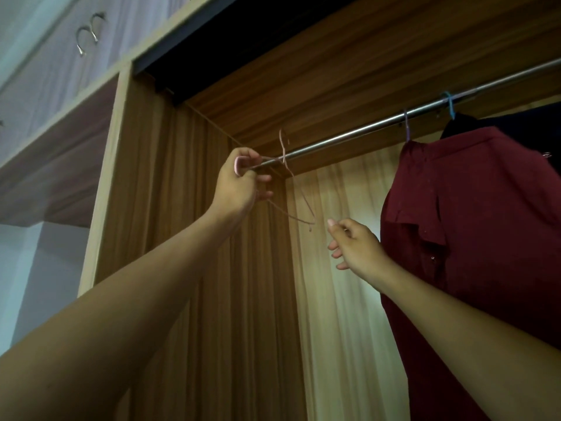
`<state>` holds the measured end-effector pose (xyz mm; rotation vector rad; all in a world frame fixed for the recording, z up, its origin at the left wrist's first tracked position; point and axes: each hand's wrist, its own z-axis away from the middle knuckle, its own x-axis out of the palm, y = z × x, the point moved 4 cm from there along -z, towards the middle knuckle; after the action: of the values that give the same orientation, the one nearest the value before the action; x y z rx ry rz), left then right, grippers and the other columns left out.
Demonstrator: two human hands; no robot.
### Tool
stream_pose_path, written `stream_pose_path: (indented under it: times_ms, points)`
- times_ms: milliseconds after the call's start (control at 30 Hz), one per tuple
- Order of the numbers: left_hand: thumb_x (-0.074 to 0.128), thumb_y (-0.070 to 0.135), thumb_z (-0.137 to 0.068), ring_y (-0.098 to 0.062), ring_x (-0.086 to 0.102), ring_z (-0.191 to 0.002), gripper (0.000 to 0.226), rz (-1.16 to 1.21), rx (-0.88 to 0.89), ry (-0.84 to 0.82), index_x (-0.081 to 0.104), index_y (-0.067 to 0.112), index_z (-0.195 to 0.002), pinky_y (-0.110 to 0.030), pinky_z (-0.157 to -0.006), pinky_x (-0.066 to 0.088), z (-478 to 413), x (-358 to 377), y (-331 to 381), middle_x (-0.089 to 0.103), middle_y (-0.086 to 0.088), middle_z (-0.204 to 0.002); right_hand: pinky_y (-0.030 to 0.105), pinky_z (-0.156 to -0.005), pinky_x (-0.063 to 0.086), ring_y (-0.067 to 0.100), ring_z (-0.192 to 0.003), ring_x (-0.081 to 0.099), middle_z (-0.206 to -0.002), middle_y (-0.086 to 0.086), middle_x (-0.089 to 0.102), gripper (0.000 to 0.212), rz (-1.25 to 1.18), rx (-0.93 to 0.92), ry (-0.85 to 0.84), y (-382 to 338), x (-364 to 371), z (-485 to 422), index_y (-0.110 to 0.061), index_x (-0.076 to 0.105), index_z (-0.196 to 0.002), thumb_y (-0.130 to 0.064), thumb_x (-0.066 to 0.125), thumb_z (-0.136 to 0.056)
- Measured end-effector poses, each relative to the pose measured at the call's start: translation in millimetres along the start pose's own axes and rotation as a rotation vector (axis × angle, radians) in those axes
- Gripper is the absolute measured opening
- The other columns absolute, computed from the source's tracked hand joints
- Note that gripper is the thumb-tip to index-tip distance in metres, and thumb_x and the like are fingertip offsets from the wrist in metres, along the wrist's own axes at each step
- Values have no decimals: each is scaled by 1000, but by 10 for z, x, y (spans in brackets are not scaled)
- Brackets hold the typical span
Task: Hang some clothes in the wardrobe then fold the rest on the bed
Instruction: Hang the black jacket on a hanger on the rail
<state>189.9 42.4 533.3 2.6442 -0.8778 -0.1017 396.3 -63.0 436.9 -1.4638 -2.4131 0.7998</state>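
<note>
My left hand (239, 180) is raised to the left end of the wardrobe's steel rail (364, 129) and pinches one end of an empty thin pink hanger (299, 196), whose hook rises beside the rail. My right hand (353, 247) hovers just right of the hanger's lower tip, fingers loosely spread, holding nothing. A maroon shirt (473, 238) hangs on the rail from a purple hanger (407, 126). Behind it a dark garment (516, 123) hangs from a blue hanger (450, 104).
The wardrobe's wooden side panel (212, 268) stands left of the opening, its pale back wall (343, 314) behind. Upper cupboard doors with metal handles (89, 31) are at top left. A dark sliding-door track (243, 47) runs along the top.
</note>
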Motion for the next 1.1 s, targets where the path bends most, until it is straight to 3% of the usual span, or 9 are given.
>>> stream_pose_path:
  times_ms: [200, 333, 433, 533, 633, 700, 767, 900, 1100]
  points:
    - [44, -5, -98, -22, 70, -94, 28, -138, 181, -68, 56, 17, -110, -41, -66, 64, 595, 155, -116, 56, 1, -120, 37, -72, 63, 18, -85, 69, -101, 8, 69, 39, -159, 154, -32, -78, 55, -24, -19, 57, -113, -56, 46, -102]
    - [53, 3, -94, -13, 65, -94, 29, -431, 422, -313, 55, 16, -119, -44, -77, 59, 1306, 394, -403, 53, 1, -119, 42, -76, 64, 27, -101, 70, -112, 13, 66, 45, -318, 254, -42, -111, 114, -107, -20, 47, -123, -58, 49, -100]
    - [61, 20, -96, -15, 61, -103, 52, -622, 465, -586, 42, 20, -145, -39, -82, 58, 1856, 558, -733, 42, 3, -137, 32, -56, 59, 23, -74, 69, -92, 14, 68, 36, -251, 377, 41, 87, 109, -67, -5, 56, -115, -37, 63, -100]
    - [64, 39, -96, -15, 42, -137, 87, -728, 517, -916, 6, 30, -161, -40, -101, 52, 2238, 626, -1016, 27, 5, -157, 24, -45, 46, 18, -51, 51, -70, 10, 58, 12, -77, 441, 67, 376, 67, 115, -5, 59, -88, -10, 66, -97]
    - [60, 44, -98, -10, 40, -138, 75, -671, 414, -950, 18, 29, -159, -35, -110, 45, 2292, 539, -1181, 36, 7, -153, 22, -42, 45, 17, -50, 49, -65, 10, 55, 5, 39, 450, -63, 558, 12, 345, -2, 64, -94, -7, 64, -97]
    - [60, 35, -98, -16, 48, -131, 54, -657, 304, -734, 42, 20, -147, -37, -108, 44, 2138, 431, -1299, 47, 2, -142, 22, -43, 44, 15, -48, 51, -63, 8, 57, 9, 145, 440, -214, 633, -46, 498, -1, 68, -99, -10, 65, -98]
    - [61, 40, -94, -21, 43, -136, 60, -749, 165, -570, 43, 17, -147, -40, -113, 39, 1971, 386, -1421, 44, -3, -145, 23, -45, 40, 13, -47, 50, -62, 6, 57, 12, 178, 427, -368, 670, -98, 665, -3, 71, -104, -8, 62, -98]
    - [68, 45, -91, -22, 56, -125, 77, -744, -168, -796, 33, 21, -155, -30, -105, 44, 1895, 619, -1463, 56, -9, -139, 23, -47, 32, 10, -49, 42, -60, 2, 54, 19, 128, 423, -547, 775, -149, 1007, -11, 75, -105, -6, 58, -99]
    - [62, 30, -98, -13, 63, -73, 25, -513, -428, -1027, 65, 15, -118, -30, -72, 55, 2201, 872, -1362, 72, -3, -92, 27, -53, 35, 14, -51, 48, -62, 9, 59, 16, 45, 487, -621, 1067, -146, 1401, -11, 71, -83, -1, 64, -92]
